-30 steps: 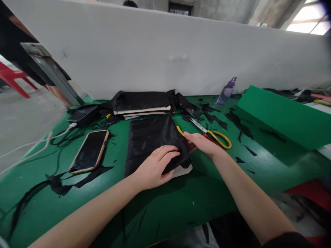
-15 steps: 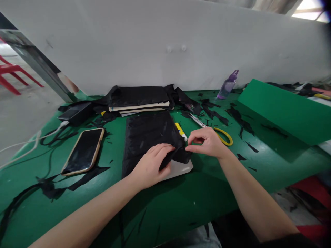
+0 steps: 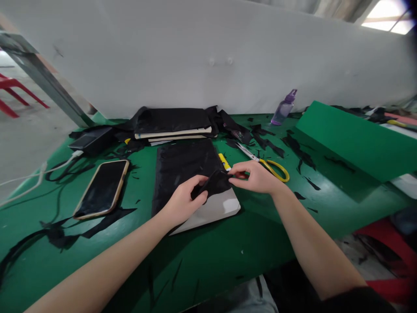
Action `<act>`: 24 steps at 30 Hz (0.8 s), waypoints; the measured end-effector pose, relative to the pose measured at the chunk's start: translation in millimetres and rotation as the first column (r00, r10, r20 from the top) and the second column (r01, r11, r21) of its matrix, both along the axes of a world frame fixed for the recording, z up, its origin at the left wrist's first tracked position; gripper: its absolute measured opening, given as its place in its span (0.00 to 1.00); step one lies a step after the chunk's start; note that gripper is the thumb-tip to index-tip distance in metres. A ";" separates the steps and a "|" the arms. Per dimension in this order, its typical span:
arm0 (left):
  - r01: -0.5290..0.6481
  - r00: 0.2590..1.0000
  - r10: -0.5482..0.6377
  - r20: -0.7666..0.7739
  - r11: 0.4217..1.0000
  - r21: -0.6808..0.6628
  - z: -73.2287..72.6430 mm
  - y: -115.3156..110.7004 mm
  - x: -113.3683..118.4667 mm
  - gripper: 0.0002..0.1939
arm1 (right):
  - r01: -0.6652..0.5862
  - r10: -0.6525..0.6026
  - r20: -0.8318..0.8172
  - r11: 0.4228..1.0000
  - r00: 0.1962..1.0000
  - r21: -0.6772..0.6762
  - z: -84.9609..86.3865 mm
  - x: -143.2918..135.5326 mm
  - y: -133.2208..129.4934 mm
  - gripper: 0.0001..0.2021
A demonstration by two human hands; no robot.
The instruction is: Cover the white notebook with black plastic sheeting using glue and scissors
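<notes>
A black fabric sheet (image 3: 182, 163) lies over a flat white board (image 3: 215, 208) in front of me. Its near right part is lifted and folded back, so the board's white near corner shows. My left hand (image 3: 185, 198) pinches the raised fabric between thumb and fingers. At the fabric's right end, my right hand (image 3: 254, 176) grips its edge between thumb and forefinger. Just beyond my right hand lie scissors (image 3: 276, 170) with yellow handles and a yellow marker-like tube (image 3: 224, 161), partly hidden by my fingers.
On the green table (image 3: 107, 256) a phone (image 3: 102, 188) lies at left, near a black box (image 3: 91, 141) with a white cable. A black-covered stack (image 3: 172, 121) sits against the wall. A purple spray bottle (image 3: 283, 108), a green panel (image 3: 355, 139) and black scraps (image 3: 301, 152) occupy the right.
The fabric's near edge has been pulled up and back, uncovering more of the white board. Both hands have shifted slightly away from me and left, still holding the fabric.
</notes>
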State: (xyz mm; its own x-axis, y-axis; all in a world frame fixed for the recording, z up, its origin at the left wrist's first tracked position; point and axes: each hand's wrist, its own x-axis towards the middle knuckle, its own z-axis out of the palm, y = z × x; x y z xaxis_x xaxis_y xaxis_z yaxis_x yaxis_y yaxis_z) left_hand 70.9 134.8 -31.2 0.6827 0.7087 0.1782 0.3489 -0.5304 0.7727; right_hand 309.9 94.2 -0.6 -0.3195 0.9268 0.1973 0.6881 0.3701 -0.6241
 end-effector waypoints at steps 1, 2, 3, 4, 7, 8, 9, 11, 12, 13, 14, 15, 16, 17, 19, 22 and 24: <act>-0.006 1.000 0.006 0.003 1.000 -0.004 0.3 0.5 -0.1 0.13 | 0.011 -0.011 -0.007 1.000 1.000 -0.005 0.2 0.1 0.2 0.07; -0.014 1.000 0.014 0.008 1.000 -0.001 0.3 0.9 -0.3 0.13 | 0.020 -0.020 -0.017 1.000 1.000 -0.014 0.5 0.1 0.3 0.08; -0.017 1.000 0.017 0.011 1.000 0.007 0.1 1.1 -0.6 0.13 | 0.026 -0.027 -0.029 0.999 0.999 -0.025 0.7 0.1 0.1 0.08; -0.017 1.000 0.016 0.016 1.000 0.019 -0.3 1.0 -0.8 0.13 | 0.030 -0.032 -0.046 0.999 0.998 -0.037 0.9 0.0 -0.2 0.09; 0.014 0.999 -0.016 0.050 0.998 0.059 -2.7 -1.0 -1.3 0.17 | 0.038 -0.045 -0.115 0.997 0.992 -0.069 -0.1 -2.1 -1.8 0.09; 0.027 0.997 -0.032 0.068 0.997 0.070 -3.6 -2.0 -1.4 0.19 | 0.040 -0.050 -0.134 0.996 0.990 -0.075 -1.0 -3.6 -2.5 0.09; 0.038 0.995 -0.046 0.087 0.996 0.082 -4.5 -3.1 -1.5 0.22 | 0.040 -0.052 -0.150 0.996 0.987 -0.076 -2.0 -5.7 -3.3 0.10; 0.059 0.991 -0.072 0.115 0.991 0.117 -5.9 -5.4 -1.8 0.28 | 0.030 -0.039 -0.176 0.998 0.984 -0.054 -4.3 -11.2 -4.6 0.09; 0.066 0.989 -0.084 0.119 0.987 0.146 -6.3 -6.4 -2.1 0.31 | 0.017 -0.022 -0.188 0.999 0.982 -0.031 -5.3 -14.4 -5.3 0.08; 0.069 0.989 -0.091 0.117 0.981 0.181 -6.7 -7.3 -2.5 0.33 | -0.001 0.001 -0.199 1.000 0.980 -0.002 -6.2 -17.7 -5.8 0.07; 0.070 0.990 -0.096 0.108 0.973 0.221 -6.9 -8.2 -2.8 0.35 | -0.020 0.025 -0.209 0.999 0.978 0.028 -7.0 -21.0 -6.4 0.05; 0.069 0.991 -0.097 0.096 0.962 0.263 -7.0 -8.9 -3.2 0.36 | -0.035 0.047 -0.217 0.998 0.975 0.058 -7.6 -24.1 -6.8 0.04; 0.066 0.992 -0.095 0.081 0.949 0.307 -6.9 -9.5 -3.5 0.37 | -0.046 0.064 -0.224 0.996 0.972 0.082 -8.1 -27.0 -7.2 0.03; 0.065 0.994 -0.092 0.063 0.935 0.348 -6.7 -10.1 -3.6 0.37 | -0.052 0.074 -0.233 0.994 0.970 0.101 -8.6 -29.4 -7.6 0.02; 0.066 0.996 -0.085 0.030 0.911 0.408 -6.0 -10.9 -3.4 0.38 | -0.052 0.080 -0.254 0.992 0.964 0.112 -9.5 -32.9 -8.2 0.03; 0.063 0.998 -0.068 -0.002 0.903 0.424 -5.0 -11.6 -2.4 0.37 | -0.062 0.080 -0.286 0.995 0.955 0.074 -10.4 -34.9 -9.1 0.04; 0.042 0.999 -0.044 -0.003 0.919 0.391 -4.8 -12.1 -2.0 0.35 | -0.060 0.071 -0.301 0.997 0.951 0.046 -10.5 -34.8 -9.3 0.04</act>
State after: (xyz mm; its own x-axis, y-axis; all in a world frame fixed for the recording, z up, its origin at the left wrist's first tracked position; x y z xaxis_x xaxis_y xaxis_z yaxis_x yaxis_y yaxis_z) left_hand 68.9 122.7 -36.1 0.7090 0.5519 0.4389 0.3152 -0.8049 0.5028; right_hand 275.1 84.9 -11.1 -0.2998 0.8962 0.3269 0.4432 0.4343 -0.7842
